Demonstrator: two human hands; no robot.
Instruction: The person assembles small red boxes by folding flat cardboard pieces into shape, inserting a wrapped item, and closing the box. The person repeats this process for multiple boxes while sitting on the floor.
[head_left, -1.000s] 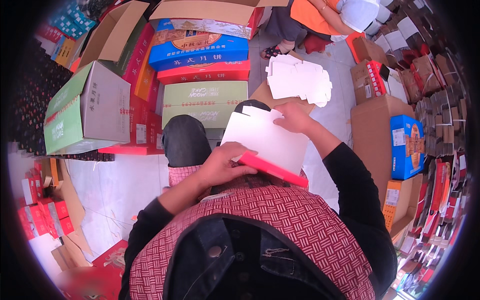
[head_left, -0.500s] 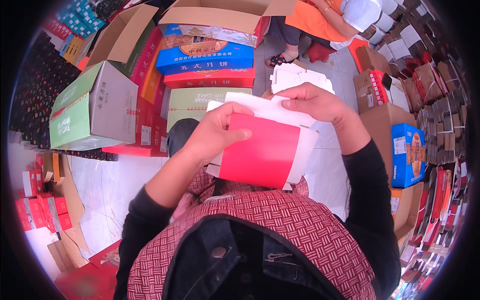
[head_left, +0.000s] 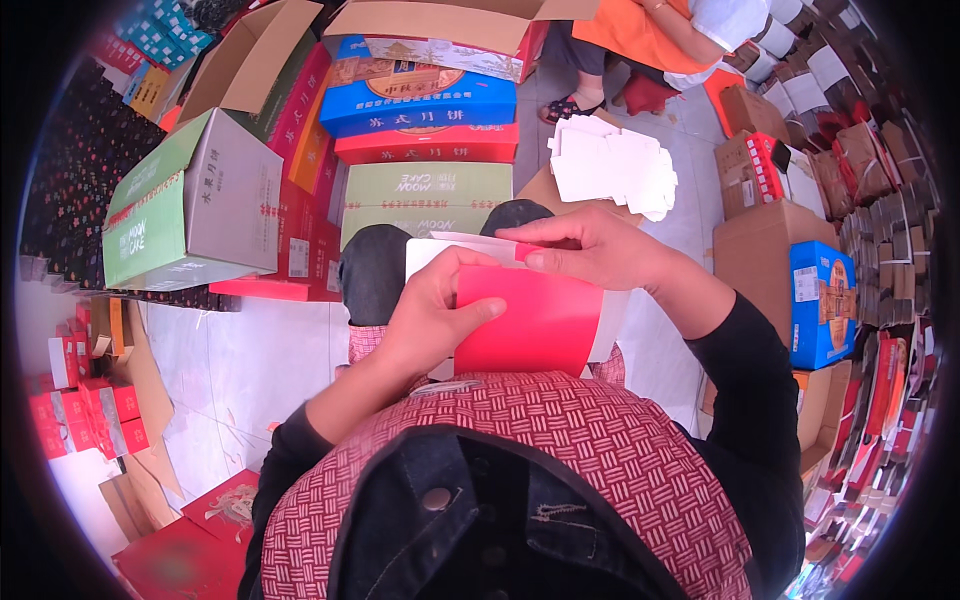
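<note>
A red and white folding carton is held up in front of my lap, its plain red side facing me and white flaps showing along its top and right. My left hand grips its left side, thumb lying on the red face and fingers behind the upper edge. With my right hand I pinch the top flap near the carton's upper right, fingers over it and thumb beneath. What the fingers of my left hand touch behind the card is hidden.
White flat cartons lie in a loose pile beyond my right hand. Stacked boxes stand ahead, with a blue box and a green box. An open green-grey carton is at left. Another person in orange sits at far right.
The raised white flap has been folded down toward the carton's top edge. My right hand has moved down and left with it; my view has shifted slightly.
</note>
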